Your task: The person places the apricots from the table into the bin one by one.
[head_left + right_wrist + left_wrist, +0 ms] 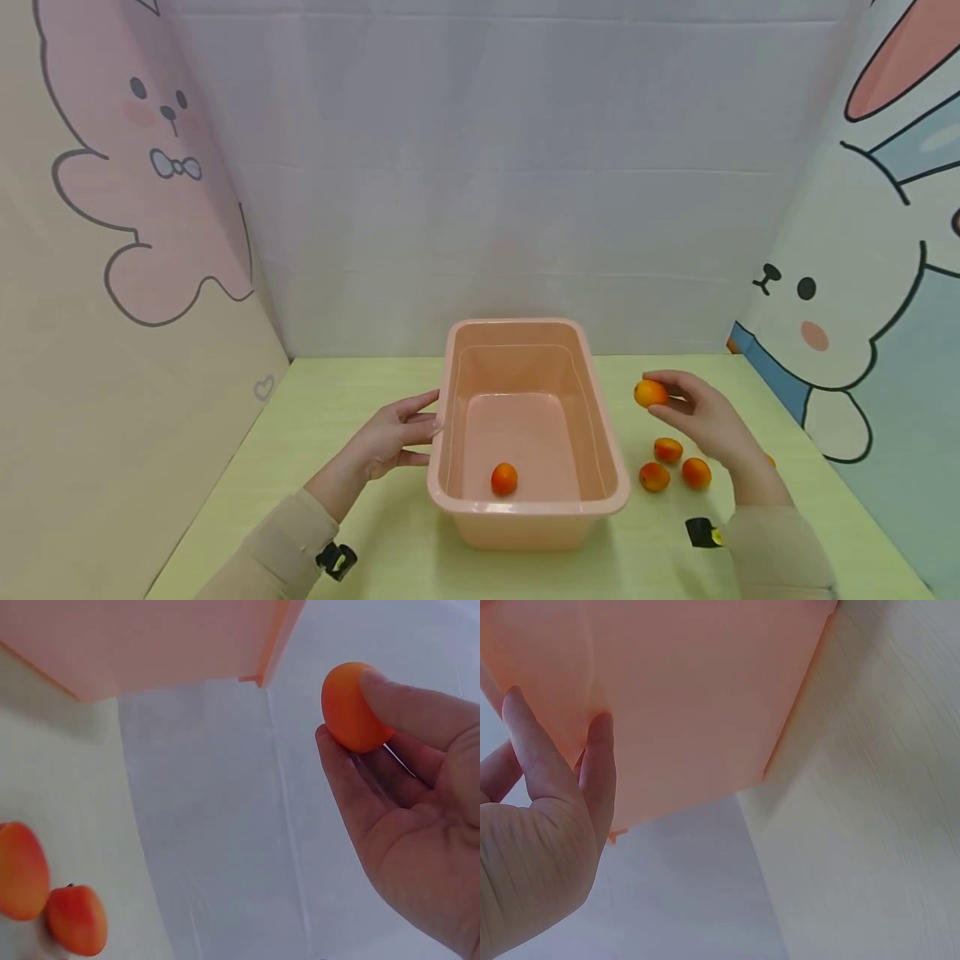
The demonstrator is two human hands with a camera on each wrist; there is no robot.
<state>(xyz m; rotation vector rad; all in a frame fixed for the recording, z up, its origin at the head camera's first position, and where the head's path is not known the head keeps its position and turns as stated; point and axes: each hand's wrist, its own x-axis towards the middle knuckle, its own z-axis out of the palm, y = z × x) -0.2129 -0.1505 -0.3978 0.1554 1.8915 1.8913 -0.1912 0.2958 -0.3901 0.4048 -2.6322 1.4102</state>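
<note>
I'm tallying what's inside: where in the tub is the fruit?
In the head view, the fruit lies on the floor of the tub, left of centre by the near wall.

No readable text or numbers

Looks softly lit in the head view, greyer on the far backdrop (pixel 487 183). Shows faint shadow on the table (pixel 405 542) beside the tub (pixel 525 532), pale gleam on its near rim (pixel 555 507). Turns dimmer, bluer and slightly soft in both wrist views.
</note>
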